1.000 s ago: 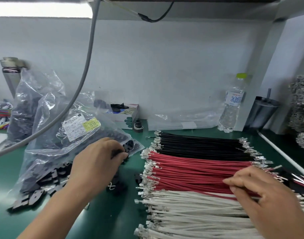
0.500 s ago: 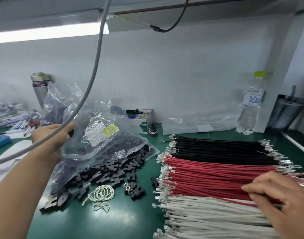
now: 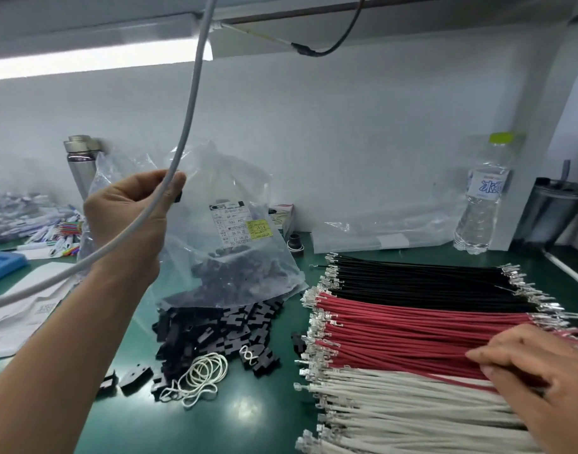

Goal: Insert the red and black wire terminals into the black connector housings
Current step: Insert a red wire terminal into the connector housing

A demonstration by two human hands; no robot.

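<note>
The left hand (image 3: pixel 130 221) holds a clear plastic bag (image 3: pixel 222 231) up off the green table (image 3: pixel 123 424), its grip pinching the bag's top edge at about ten o'clock in the view; a grey cable (image 3: pixel 191 119) hangs across in front of the hand. Black connector housings (image 3: pixel 215 335) lie heaped on the table under the raised bag, at about seven o'clock from its label, and more of them seem to sit inside the bag, though the plastic blurs them. A loop of white string (image 3: pixel 202 375) lies at the heap's near edge. To the right, at three o'clock from the heap, lie rows of black wires (image 3: pixel 412 280), red wires (image 3: pixel 412 332) and white wires (image 3: pixel 395 407), metal ends facing the heap. The right hand (image 3: pixel 536 381) rests at four o'clock on the red wires, its fingers curled down among the strands; whether the grip pinches one cannot be told. A water bottle (image 3: pixel 484 198) stands at two o'clock by the wall.
</note>
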